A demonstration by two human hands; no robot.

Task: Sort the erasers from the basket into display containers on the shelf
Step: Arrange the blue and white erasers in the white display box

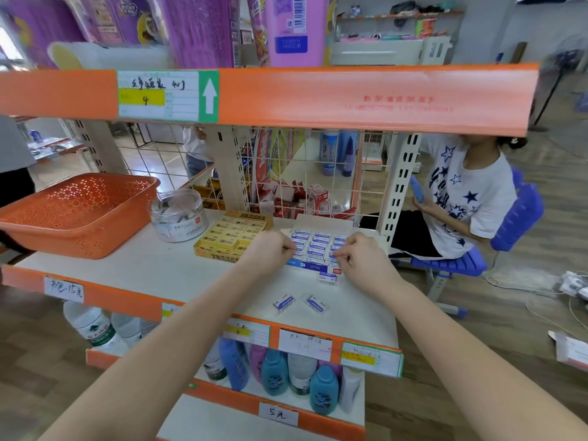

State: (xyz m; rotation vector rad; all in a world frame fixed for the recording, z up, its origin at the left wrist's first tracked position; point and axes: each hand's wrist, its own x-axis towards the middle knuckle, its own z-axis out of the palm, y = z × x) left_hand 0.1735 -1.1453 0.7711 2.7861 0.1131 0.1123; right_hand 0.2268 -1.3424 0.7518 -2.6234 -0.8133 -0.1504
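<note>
The blue-and-white erasers (pixel 319 240) sit packed in rows in an open display box (pixel 310 266) on the white shelf (pixel 159 272). Left hand (pixel 270 251) and right hand (pixel 364 259) are both at its front row with fingers curled tight, but I can't tell if they're actually gripping anything. Three loose erasers (pixel 283 303) lie in front of the box. A yellow eraser box (pixel 234 238) sits just left of it, then a clear jar (pixel 178 218) and the orange basket (pixel 76 211).

White shelf (pixel 165 272): orange basket (pixel 76 214) at left, clear jar (pixel 178 218) beside it, then yellow box (pixel 234 238) and blue box (pixel 318 249). Three loose erasers (pixel 283 303) in front of blue box.
</note>
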